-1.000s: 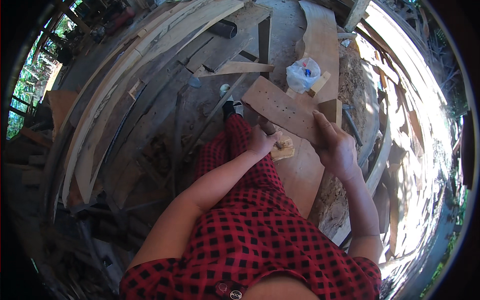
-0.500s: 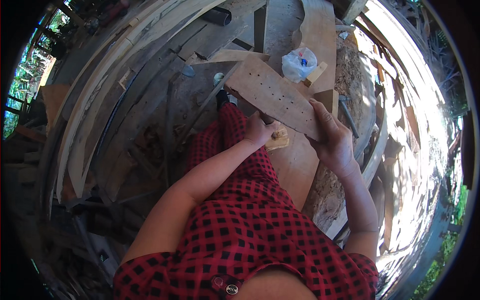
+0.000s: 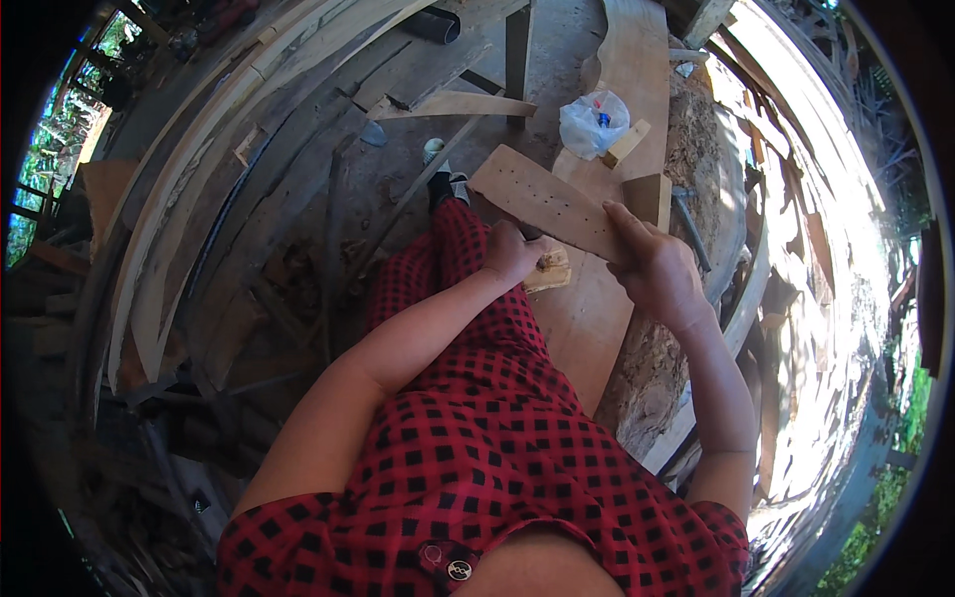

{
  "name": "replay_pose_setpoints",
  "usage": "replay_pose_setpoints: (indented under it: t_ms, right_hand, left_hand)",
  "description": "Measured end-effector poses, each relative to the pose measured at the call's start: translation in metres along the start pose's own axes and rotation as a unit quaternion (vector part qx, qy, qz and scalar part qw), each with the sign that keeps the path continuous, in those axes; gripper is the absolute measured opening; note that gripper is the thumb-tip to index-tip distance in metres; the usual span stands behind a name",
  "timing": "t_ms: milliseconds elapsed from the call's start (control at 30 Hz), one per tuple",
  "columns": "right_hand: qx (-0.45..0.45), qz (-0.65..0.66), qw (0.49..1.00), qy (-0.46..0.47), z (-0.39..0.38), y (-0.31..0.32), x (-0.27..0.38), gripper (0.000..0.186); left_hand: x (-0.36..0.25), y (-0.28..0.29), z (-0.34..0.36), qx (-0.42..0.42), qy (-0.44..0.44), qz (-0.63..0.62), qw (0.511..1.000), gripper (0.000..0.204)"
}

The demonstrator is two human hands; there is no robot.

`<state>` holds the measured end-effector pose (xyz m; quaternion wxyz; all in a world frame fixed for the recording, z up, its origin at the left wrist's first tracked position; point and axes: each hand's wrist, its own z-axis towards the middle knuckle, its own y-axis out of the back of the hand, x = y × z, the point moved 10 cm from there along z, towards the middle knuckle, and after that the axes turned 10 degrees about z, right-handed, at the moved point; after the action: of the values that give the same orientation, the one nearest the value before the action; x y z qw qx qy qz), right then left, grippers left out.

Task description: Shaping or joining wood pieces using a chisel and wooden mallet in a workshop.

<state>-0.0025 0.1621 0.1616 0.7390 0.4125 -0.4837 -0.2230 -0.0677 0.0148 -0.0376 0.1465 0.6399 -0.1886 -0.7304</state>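
Observation:
A flat wooden board (image 3: pixel 547 202) dotted with several small dark holes is in my right hand (image 3: pixel 659 267). The thumb lies on the board's upper face at its right end, and the fingers wrap underneath. My left hand (image 3: pixel 510 253) is closed just below the board's near edge. A bit of something dark (image 3: pixel 532 234) shows at that fist, too little to name. Under the hands, a small pale wood block (image 3: pixel 550 271) with a knot lies on a long, wide plank (image 3: pixel 582 343).
Further along the plank lie a clear plastic bag (image 3: pixel 594 125) with something blue inside and small wood blocks (image 3: pixel 627 144). A rough-barked log (image 3: pixel 652 388) runs beside the plank on the right. Long curved boards (image 3: pixel 189 214) stretch along the left, near a dark tube (image 3: pixel 431 27).
The board has come lower and tipped, so its face looks narrower and more floor shows beyond it. My left hand stays almost where it was, still closed.

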Motion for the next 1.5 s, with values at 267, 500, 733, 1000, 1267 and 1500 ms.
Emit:
replay_pose_setpoints:
  t_ms: [267,500,733,1000,1267,1500]
  right_hand:
    - [-0.152,0.097,0.983,0.045,-0.007,0.025,0.020,0.066]
    - [-0.037,0.053,0.992,-0.110,-0.020,-0.029,-0.042,0.068]
    - [-0.021,0.277,0.879,-0.387,-0.087,-0.157,-0.158,0.061]
    - [-0.050,0.311,0.861,-0.399,-0.108,-0.200,-0.174,0.049]
    - [-0.070,0.530,0.712,-0.456,-0.125,-0.204,-0.170,0.028]
    - [-0.159,0.547,0.691,-0.446,-0.149,-0.164,-0.162,0.038]
  left_hand:
    - [0.009,0.000,0.001,-0.029,0.005,-0.023,0.999,0.030]
    - [0.009,0.016,-0.005,-0.011,-0.021,-0.062,0.998,0.020]
    - [0.108,0.027,-0.033,-0.050,0.326,-0.300,0.895,0.022]
    - [0.096,0.057,-0.014,-0.060,0.321,-0.363,0.873,0.018]
    - [-0.010,0.037,0.008,0.064,0.108,-0.263,0.956,0.024]
    - [-0.043,0.001,0.012,0.208,-0.052,-0.054,0.975,0.023]
